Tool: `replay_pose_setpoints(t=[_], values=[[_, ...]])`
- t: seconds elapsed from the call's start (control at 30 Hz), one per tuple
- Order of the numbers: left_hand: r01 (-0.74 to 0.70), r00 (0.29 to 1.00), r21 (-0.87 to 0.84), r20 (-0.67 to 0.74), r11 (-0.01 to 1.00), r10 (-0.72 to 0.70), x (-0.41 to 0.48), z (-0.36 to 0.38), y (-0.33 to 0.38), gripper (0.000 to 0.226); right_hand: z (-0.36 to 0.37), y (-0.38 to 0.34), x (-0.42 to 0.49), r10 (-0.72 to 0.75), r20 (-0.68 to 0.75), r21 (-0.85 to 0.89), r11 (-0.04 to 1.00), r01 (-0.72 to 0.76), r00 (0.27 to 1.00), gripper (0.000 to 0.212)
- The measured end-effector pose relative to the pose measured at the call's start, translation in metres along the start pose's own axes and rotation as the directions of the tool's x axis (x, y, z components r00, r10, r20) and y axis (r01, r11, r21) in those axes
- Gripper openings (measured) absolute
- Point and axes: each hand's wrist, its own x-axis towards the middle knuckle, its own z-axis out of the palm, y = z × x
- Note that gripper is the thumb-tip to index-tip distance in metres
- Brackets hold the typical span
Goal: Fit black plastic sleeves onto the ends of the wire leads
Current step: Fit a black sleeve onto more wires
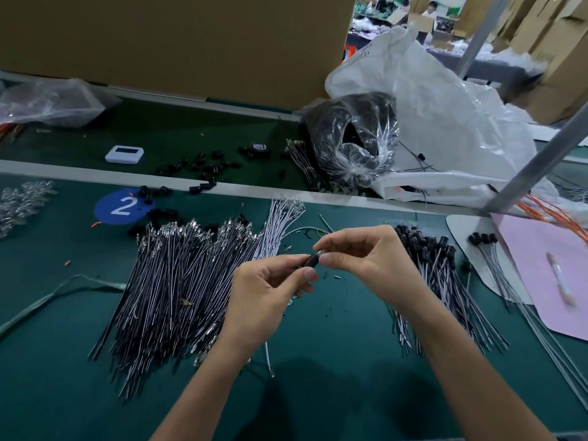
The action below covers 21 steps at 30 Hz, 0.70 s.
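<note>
- While mating one sleeve to one lead, works just above the green mat (318,361): pinches the short black sleeve (311,261) between thumb and forefinger of the left hand (270,284); nips a shiny metal tip at the sleeve's 1 o'clock end with the right hand (359,249), other fingers curled.
- Judged mid-fit; next calls for a straight push along the sleeve's bore, tip kept aligned, then a drop on the finished heap.
- At 6 o'clock of the left hand: thin pale lead (269,354) trailing to the mat, likely the one being worked.
- At 9 o'clock: fanned heap of bare leads (178,281), thin, dark, glossy, with silver crimped tips.
- At 3 o'clock: sleeved leads (426,275), black caps on the far ends.
- At 11 o'clock: loose sleeves (203,168), stubby matte cylinders.
- At 12 to 1 o'clock, farthest: crinkly clear bag (353,141) of black parts against a white plastic sack (461,116).
</note>
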Motion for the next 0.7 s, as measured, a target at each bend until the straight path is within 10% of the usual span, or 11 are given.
replay_pose_setpoints(t=[0.7], values=[[-0.054,0.993,-0.016,0.108,0.998,0.055,-0.007,-0.012,-0.006,0.018,0.003,0.007,0.000,0.063,0.121,0.064,0.995,-0.071,0.991,0.034]])
